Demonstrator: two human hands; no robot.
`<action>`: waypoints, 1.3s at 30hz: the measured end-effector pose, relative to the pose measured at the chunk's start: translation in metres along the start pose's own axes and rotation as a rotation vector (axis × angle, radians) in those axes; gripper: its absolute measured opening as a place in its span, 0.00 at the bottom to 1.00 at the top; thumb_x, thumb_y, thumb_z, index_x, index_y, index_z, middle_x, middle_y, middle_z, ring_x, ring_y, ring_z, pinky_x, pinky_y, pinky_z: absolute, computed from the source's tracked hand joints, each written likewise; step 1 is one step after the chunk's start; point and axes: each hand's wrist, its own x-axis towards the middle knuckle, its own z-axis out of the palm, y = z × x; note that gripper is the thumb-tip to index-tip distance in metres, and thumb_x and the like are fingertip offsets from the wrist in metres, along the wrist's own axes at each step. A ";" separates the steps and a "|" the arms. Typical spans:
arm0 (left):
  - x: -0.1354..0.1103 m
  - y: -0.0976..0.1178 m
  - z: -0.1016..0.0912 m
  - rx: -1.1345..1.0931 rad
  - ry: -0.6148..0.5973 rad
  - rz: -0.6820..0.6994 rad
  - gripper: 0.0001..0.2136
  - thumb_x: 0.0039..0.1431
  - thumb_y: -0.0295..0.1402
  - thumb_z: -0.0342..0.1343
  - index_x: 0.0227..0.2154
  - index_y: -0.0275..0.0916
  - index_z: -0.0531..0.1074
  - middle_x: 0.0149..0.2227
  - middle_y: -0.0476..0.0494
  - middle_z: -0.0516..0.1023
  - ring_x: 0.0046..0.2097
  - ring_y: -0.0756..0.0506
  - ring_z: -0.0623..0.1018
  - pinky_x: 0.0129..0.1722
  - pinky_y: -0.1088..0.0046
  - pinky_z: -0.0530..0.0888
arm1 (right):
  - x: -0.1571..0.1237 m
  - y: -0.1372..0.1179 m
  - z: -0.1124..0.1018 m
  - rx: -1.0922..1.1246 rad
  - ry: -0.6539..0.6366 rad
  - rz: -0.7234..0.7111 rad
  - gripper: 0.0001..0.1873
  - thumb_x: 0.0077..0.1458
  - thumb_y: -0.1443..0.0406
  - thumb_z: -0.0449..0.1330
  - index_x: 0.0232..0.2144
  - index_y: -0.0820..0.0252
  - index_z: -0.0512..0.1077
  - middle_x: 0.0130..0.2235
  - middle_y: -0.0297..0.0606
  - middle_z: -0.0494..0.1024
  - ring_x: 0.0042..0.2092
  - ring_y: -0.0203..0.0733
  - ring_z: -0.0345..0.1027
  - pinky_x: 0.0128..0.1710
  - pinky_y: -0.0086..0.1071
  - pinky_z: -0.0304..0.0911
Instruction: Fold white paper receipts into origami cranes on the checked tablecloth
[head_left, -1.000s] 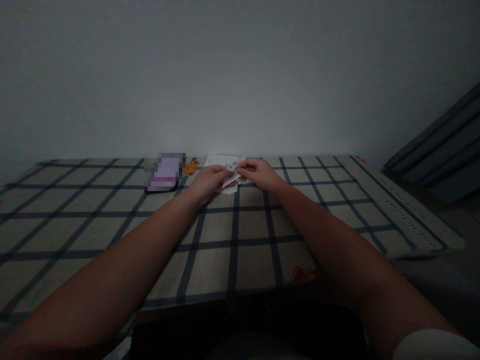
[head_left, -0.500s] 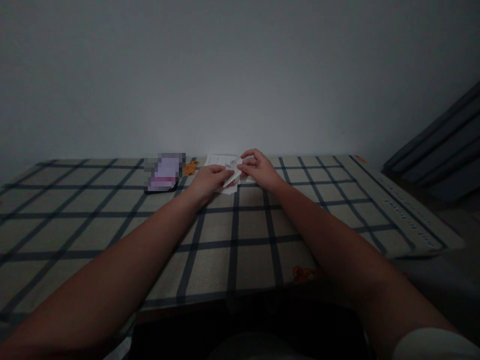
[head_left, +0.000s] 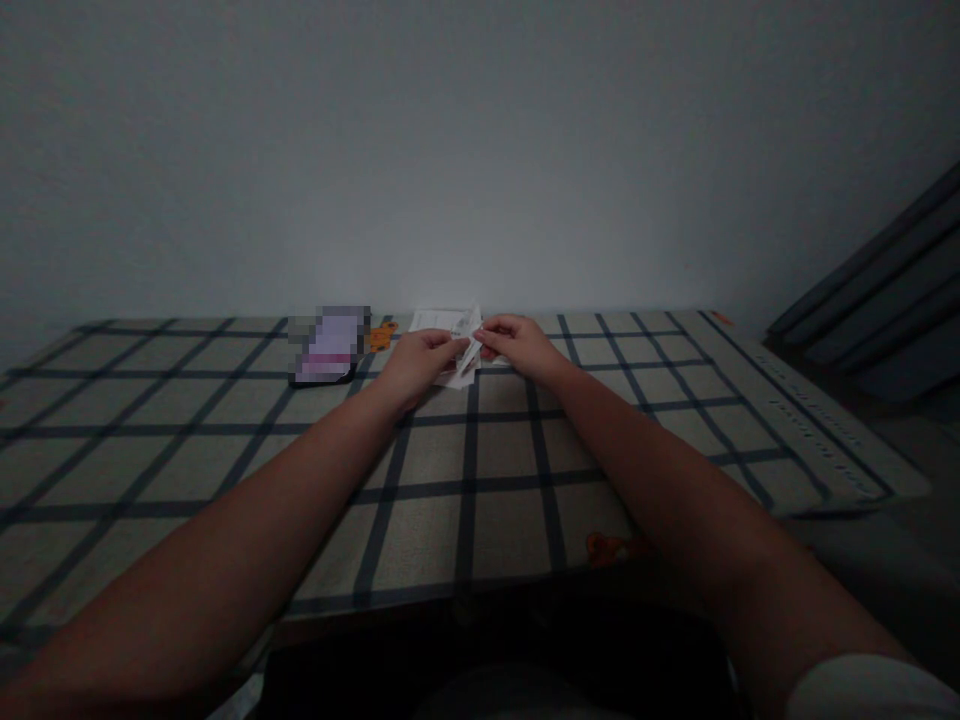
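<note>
Both my arms reach far across a checked tablecloth (head_left: 465, 470). My left hand (head_left: 417, 362) and my right hand (head_left: 517, 344) meet at a small folded white paper (head_left: 469, 352), each pinching one side of it just above the cloth. More white printed paper (head_left: 441, 321) lies flat on the table right behind my hands, close to the wall. The room is dim, and the folds of the held paper are hard to make out.
A phone with a lit, blurred screen (head_left: 330, 346) lies left of my left hand. A small orange figure (head_left: 383, 335) sits between the phone and the papers. A dark slanted panel (head_left: 877, 300) stands at the right. The wall rises directly behind the table.
The held paper has turned more upright between my fingers. My right hand lifted slightly, then came back down to the paper. My arms stayed where they were.
</note>
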 end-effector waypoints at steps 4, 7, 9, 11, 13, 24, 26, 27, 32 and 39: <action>0.000 0.000 -0.002 0.131 -0.011 0.075 0.15 0.51 0.44 0.60 0.24 0.35 0.76 0.22 0.46 0.74 0.24 0.50 0.68 0.23 0.74 0.59 | -0.001 -0.003 0.000 -0.037 0.004 -0.009 0.09 0.54 0.62 0.63 0.28 0.62 0.72 0.26 0.33 0.73 0.29 0.33 0.66 0.32 0.29 0.63; -0.002 0.003 -0.002 0.199 -0.008 0.105 0.15 0.52 0.44 0.59 0.22 0.36 0.76 0.21 0.47 0.73 0.23 0.50 0.67 0.23 0.74 0.58 | -0.002 -0.003 -0.001 -0.061 0.007 -0.011 0.09 0.54 0.61 0.63 0.27 0.62 0.73 0.26 0.34 0.74 0.29 0.33 0.66 0.32 0.29 0.63; -0.003 0.005 -0.002 0.219 -0.012 0.111 0.15 0.52 0.43 0.59 0.22 0.36 0.75 0.20 0.47 0.72 0.23 0.50 0.67 0.23 0.74 0.58 | -0.001 -0.002 -0.001 -0.073 0.010 -0.009 0.10 0.54 0.60 0.63 0.27 0.62 0.73 0.26 0.34 0.74 0.29 0.34 0.66 0.31 0.29 0.63; -0.004 0.006 -0.002 0.210 -0.026 0.095 0.14 0.51 0.43 0.59 0.22 0.36 0.75 0.21 0.47 0.73 0.23 0.50 0.68 0.23 0.74 0.59 | -0.002 -0.001 -0.001 -0.092 0.012 -0.003 0.10 0.53 0.60 0.63 0.27 0.62 0.73 0.26 0.34 0.74 0.29 0.34 0.67 0.31 0.29 0.62; -0.004 0.007 -0.001 0.195 -0.036 0.073 0.13 0.50 0.42 0.59 0.23 0.35 0.76 0.21 0.47 0.73 0.23 0.50 0.69 0.23 0.74 0.60 | -0.002 -0.002 0.000 -0.112 0.007 0.005 0.10 0.53 0.60 0.63 0.27 0.62 0.73 0.25 0.34 0.74 0.28 0.34 0.67 0.31 0.29 0.62; -0.003 0.004 -0.004 0.149 -0.123 0.009 0.14 0.49 0.42 0.62 0.21 0.36 0.73 0.20 0.47 0.72 0.23 0.50 0.69 0.23 0.74 0.62 | -0.005 -0.009 0.000 -0.193 -0.016 -0.015 0.11 0.53 0.61 0.60 0.24 0.62 0.72 0.24 0.33 0.73 0.29 0.35 0.66 0.32 0.30 0.61; -0.005 0.006 -0.003 0.110 -0.149 0.000 0.13 0.48 0.42 0.62 0.21 0.36 0.72 0.20 0.47 0.72 0.22 0.50 0.69 0.23 0.74 0.63 | -0.004 -0.006 0.000 -0.176 -0.027 -0.035 0.11 0.53 0.61 0.60 0.23 0.62 0.71 0.23 0.32 0.72 0.28 0.35 0.65 0.32 0.29 0.60; -0.006 0.007 -0.003 0.091 -0.153 -0.001 0.13 0.48 0.41 0.62 0.20 0.36 0.72 0.20 0.48 0.72 0.22 0.50 0.69 0.24 0.74 0.62 | -0.004 -0.005 0.001 -0.157 -0.030 -0.041 0.12 0.53 0.60 0.60 0.23 0.61 0.71 0.23 0.32 0.72 0.28 0.34 0.65 0.31 0.29 0.61; -0.006 0.010 -0.001 0.038 0.017 0.074 0.15 0.48 0.42 0.63 0.19 0.37 0.70 0.20 0.50 0.69 0.23 0.51 0.67 0.23 0.74 0.60 | -0.001 -0.001 0.002 -0.002 -0.048 -0.012 0.16 0.55 0.53 0.60 0.28 0.60 0.70 0.26 0.32 0.73 0.28 0.34 0.66 0.32 0.29 0.64; -0.003 0.007 0.000 -0.074 0.077 0.098 0.15 0.48 0.44 0.64 0.21 0.37 0.72 0.21 0.51 0.68 0.25 0.51 0.67 0.25 0.74 0.60 | -0.007 -0.007 0.001 -0.089 -0.146 -0.019 0.16 0.54 0.54 0.62 0.27 0.62 0.73 0.27 0.33 0.73 0.30 0.33 0.66 0.35 0.30 0.64</action>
